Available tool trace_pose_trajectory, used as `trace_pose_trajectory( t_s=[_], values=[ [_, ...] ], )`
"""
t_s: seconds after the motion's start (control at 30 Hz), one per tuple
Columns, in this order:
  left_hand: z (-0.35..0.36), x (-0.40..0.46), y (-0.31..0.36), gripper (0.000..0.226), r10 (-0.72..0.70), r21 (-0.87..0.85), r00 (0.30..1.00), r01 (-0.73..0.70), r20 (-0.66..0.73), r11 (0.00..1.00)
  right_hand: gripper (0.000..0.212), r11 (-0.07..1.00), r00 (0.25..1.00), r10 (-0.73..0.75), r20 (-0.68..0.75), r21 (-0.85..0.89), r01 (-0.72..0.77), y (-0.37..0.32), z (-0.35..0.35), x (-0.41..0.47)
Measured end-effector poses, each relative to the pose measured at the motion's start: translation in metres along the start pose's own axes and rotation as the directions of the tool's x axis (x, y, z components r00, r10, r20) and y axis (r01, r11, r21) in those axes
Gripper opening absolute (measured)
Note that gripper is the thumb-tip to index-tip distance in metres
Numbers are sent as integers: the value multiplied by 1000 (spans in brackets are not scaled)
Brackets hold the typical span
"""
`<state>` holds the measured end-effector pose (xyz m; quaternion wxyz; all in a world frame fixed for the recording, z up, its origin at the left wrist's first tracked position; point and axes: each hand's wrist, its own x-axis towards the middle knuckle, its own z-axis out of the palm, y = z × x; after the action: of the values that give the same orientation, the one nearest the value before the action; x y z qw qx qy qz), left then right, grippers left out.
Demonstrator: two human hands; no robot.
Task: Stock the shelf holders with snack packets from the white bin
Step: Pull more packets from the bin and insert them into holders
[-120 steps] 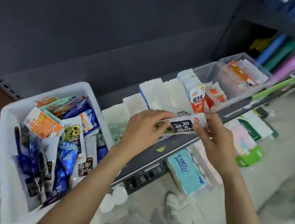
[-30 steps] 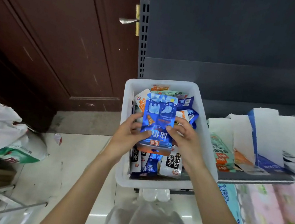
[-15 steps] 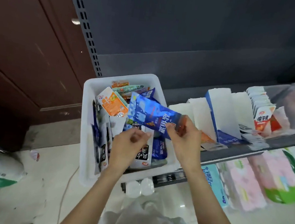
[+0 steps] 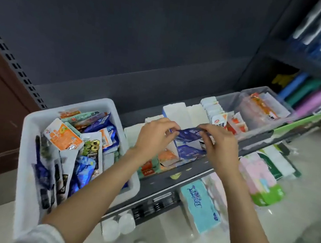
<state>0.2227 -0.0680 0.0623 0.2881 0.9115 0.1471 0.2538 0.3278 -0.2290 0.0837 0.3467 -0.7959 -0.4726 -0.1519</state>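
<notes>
At far left our white plastic bin (image 4: pixel 31 146) sits on the dark shelf, holding many foil snack packets; the orange one on top (image 4: pixel 63 136) carries print too small to read. Our left hand (image 4: pixel 153 136) pinches the left top edge of a glossy blue foil packet (image 4: pixel 189 137), and our right hand (image 4: pixel 219 146) pinches its right edge. The packet hangs over the white card holder with blue trim (image 4: pixel 173 113), so we judge we are mid-placement; next it needs lowering upright into that slot. Its lettering is blurred. Below, a turquoise tissue pack (image 4: pixel 199 207) reads roughly "Breeze".
</notes>
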Motion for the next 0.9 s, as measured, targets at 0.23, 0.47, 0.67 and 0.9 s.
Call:
trace_pose_trajectory(
  t_s=[0.23,0.47,0.67,0.9],
  values=[
    [59,-1,-1,14,-141,-152,990,140,2,978,22,1000,998,15,64,-7,-14,37,4,-8],
    [64,-20,-9,21,-88,189,981,55,172,980,34,995,940,-14,342,-89,47,59,34,-20],
    [51,-33,0,25,-107,141,957,70,270,988,54,995,851,62,521,-97,-13,55,40,-29],
    [-33,-83,-8,20,-328,-62,869,329,-372,942,35,654,896,375,238,617,-438,-26,12,-9]
  ],
)
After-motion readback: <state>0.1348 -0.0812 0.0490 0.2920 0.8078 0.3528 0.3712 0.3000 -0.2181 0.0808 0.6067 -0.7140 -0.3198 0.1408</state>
